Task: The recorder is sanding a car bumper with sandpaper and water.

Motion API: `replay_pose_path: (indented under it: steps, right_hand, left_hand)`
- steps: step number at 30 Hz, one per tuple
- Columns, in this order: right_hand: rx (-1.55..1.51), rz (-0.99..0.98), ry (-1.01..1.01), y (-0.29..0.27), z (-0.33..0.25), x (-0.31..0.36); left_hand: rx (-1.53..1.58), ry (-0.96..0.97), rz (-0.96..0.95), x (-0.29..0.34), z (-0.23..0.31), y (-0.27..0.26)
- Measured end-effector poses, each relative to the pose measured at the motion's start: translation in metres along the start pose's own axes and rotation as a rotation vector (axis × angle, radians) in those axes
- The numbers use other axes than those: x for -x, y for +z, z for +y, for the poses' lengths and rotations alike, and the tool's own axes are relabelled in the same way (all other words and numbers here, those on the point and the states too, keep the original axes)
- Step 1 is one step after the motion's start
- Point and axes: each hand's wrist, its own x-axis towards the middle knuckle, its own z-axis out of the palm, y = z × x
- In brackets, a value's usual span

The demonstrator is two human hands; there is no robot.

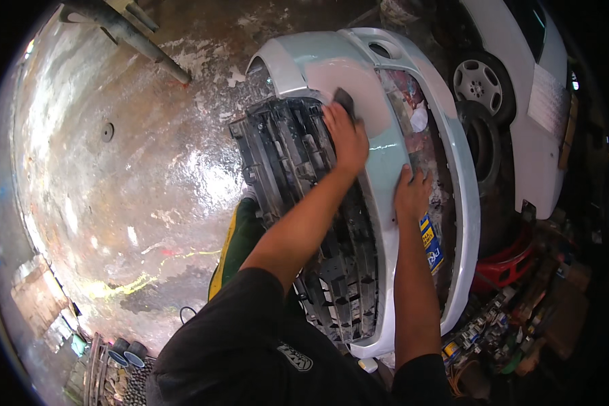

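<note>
A car bumper point(384, 152) stretches out before me, pale blue-green with a dull pinkish patch near its far end. My left hand point(347, 139) is closed on a dark grey sanding pad point(344, 101), which lies against the bumper beside that patch. Closer to me, my right hand point(413, 195) grips the bumper's edge at the long opening, its fingertips partly out of sight. A black slatted grille point(284, 152) sits along the bumper's left side, beneath my left forearm.
To the right stand a white car body point(545, 101) and a wheel with a silver rim point(478, 84). Below them are a loose tyre point(479, 139), a red part point(506, 264) and cluttered cans. A metal post point(132, 40) slants across the far left over the wet, stained floor point(135, 176).
</note>
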Motion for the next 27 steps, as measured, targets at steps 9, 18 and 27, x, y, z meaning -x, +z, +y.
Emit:
replay_pose_path:
  steps: [9,18,27]
  right_hand:
    - [-0.001,0.022,-0.012,-0.001,0.007,0.0]
    - [-0.004,0.006,-0.001,-0.004,0.0,0.002]
    - [-0.021,0.021,-0.019,0.001,-0.001,0.001]
  left_hand:
    - [0.214,-0.139,-0.022,0.025,0.006,0.015]
    - [0.038,-0.26,-0.032,0.03,0.014,0.007]
    - [0.048,-0.149,0.042,-0.016,-0.001,0.004]
